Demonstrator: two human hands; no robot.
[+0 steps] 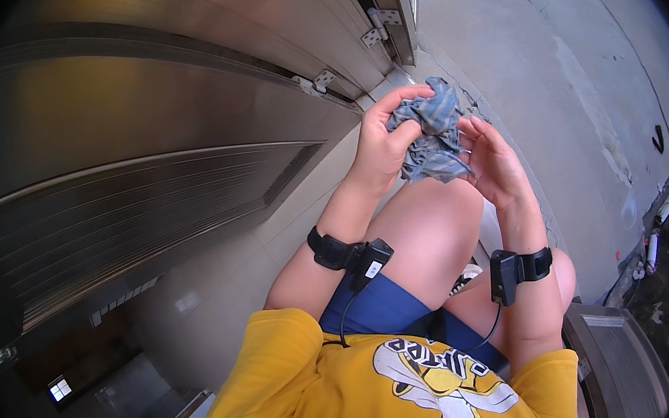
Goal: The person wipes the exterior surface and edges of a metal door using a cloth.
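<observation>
A crumpled blue-grey striped cloth [434, 129] is held up above my bent knees, its lower edge ragged. My left hand [391, 134] grips the cloth from the left, with the thumb on its near face and the fingers curled over the top. On the other side, my right hand [495, 163] is cupped at the cloth's right edge. Some of its fingertips meet or pass behind the fabric, so I cannot tell whether they pinch it.
Brown metal door panels [132, 120] with hinges [317, 82] stand on the left. Cracked concrete ground [546, 61] spreads to the right, beyond a tiled floor strip [292, 214]. Another metal panel [620, 356] is at the lower right. Black straps with cabled devices [371, 260] circle both my forearms.
</observation>
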